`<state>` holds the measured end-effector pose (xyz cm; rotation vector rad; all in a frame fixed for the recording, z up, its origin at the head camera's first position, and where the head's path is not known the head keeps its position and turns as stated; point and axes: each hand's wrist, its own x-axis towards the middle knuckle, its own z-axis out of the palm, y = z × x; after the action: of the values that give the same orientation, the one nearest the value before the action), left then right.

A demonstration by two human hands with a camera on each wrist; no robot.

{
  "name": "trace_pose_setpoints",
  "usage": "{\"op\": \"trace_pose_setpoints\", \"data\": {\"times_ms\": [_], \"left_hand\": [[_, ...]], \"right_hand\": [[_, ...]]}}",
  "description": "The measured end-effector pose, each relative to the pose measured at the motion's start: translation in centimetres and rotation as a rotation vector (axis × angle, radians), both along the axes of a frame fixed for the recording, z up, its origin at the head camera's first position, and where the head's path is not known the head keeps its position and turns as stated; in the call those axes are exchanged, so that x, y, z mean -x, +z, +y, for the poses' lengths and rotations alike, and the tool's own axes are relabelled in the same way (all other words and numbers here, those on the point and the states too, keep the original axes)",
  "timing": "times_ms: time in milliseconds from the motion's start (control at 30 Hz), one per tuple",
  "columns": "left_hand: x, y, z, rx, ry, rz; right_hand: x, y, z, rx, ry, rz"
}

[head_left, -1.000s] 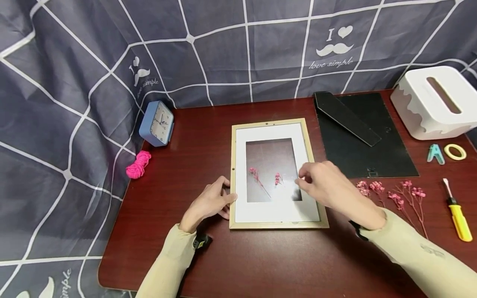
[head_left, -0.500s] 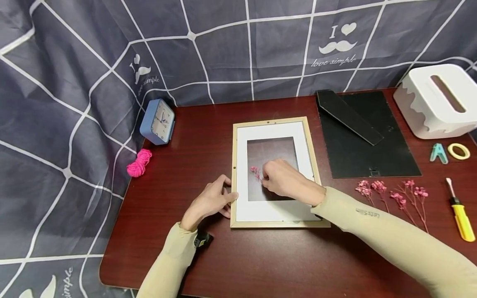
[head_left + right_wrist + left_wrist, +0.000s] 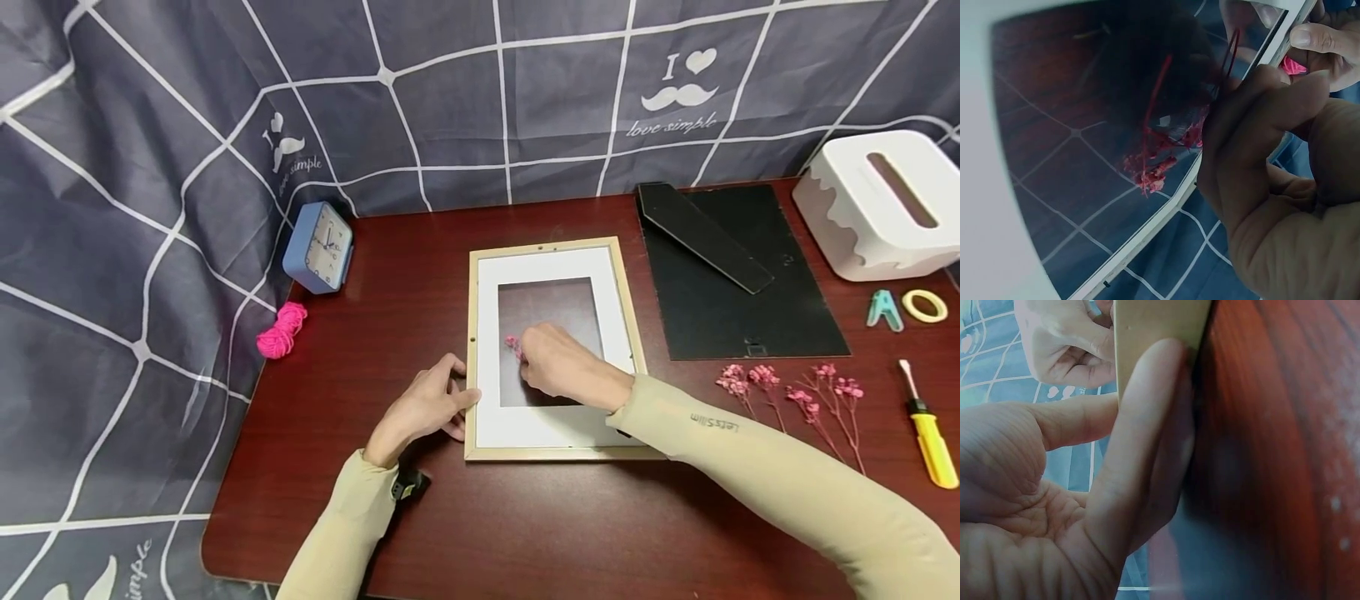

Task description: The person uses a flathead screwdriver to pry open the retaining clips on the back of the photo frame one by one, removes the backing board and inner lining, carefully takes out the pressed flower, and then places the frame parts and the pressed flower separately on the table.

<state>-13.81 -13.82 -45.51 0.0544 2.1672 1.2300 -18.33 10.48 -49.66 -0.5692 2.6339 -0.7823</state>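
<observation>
A picture frame [image 3: 558,452] with a light wood border and a white mat [image 3: 525,429] lies on the dark red table. At its left edge, my left hand [image 3: 431,398] grips it, thumb over the border and fingers along the side [image 3: 1154,406]. Over the dark glass window [image 3: 536,300], my right hand [image 3: 558,362] has curled fingers at a dried pink flower sprig [image 3: 513,342]; the fingertips are hidden from above. The right wrist view shows pink blooms [image 3: 1147,175] on the glass close beside the hand, with a thin stem [image 3: 1233,53] running toward the fingers.
More pink sprigs [image 3: 828,396] lie to the right, beside a yellow screwdriver [image 3: 932,446]. A black backing board [image 3: 742,275], teal clip [image 3: 885,311], tape ring [image 3: 925,306] and white tissue box [image 3: 873,208] stand behind. Far left: blue clock [image 3: 318,248], pink yarn [image 3: 281,331].
My right hand has moved left from the mat's right side onto the window, now covering the smaller sprig, and edged slightly further left. My left hand stays on the frame.
</observation>
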Motion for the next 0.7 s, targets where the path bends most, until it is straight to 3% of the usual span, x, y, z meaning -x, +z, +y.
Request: {"op": "trace_pose_setpoints", "data": {"times_ms": [167,333,700], "left_hand": [[-0.2,-0.2,0.0,-0.014,0.001,-0.015],[-0.1,-0.2,0.0,-0.009,-0.004,-0.01],[0.0,0.0,0.1,0.002,-0.002,-0.007]], "right_hand": [[-0.4,1.4,-0.2,-0.027,-0.007,-0.102],[-1.2,5.0,-0.5,-0.043,-0.034,-0.21],[-2.3,7.6,0.6,-0.002,-0.066,-0.226]]}}
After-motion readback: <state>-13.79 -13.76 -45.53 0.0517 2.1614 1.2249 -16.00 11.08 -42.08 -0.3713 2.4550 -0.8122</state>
